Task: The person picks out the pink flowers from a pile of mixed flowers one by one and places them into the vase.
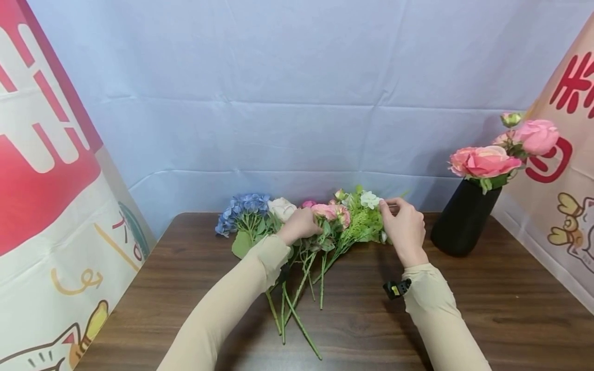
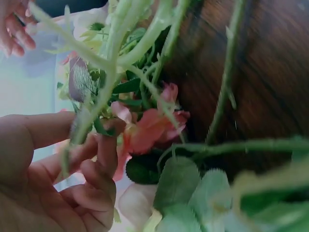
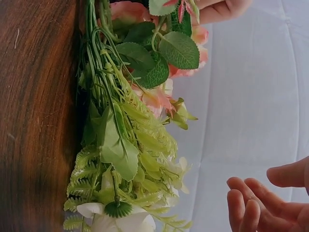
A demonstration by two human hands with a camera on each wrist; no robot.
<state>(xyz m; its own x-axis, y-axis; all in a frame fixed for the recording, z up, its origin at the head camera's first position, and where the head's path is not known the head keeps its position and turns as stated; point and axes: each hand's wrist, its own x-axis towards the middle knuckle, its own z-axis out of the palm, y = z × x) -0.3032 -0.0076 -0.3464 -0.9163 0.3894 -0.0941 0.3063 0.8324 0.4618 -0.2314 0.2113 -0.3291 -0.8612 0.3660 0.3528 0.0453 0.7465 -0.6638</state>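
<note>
Artificial flowers lie in a loose row on the table, their green stems (image 1: 301, 319) pointing toward me. My left hand (image 1: 299, 225) reaches in among them, its thumb and fingers pinching a pink flower (image 2: 147, 130) close under the bloom; the exact grip is partly hidden by stems. At the row's right end, my right hand (image 1: 405, 226) hovers beside a white flower (image 1: 369, 200) and light green foliage (image 3: 149, 140). The right wrist view shows its fingers (image 3: 236, 203) relaxed, apart from the leaves, holding nothing.
A blue hydrangea (image 1: 248, 206) and a white rose (image 1: 281, 208) lie left of the left hand. On the right stands a black vase (image 1: 466, 221) with pink flowers (image 1: 487, 161) in it. The wooden table (image 1: 501, 309) backs onto a pale blue cloth (image 1: 297, 134).
</note>
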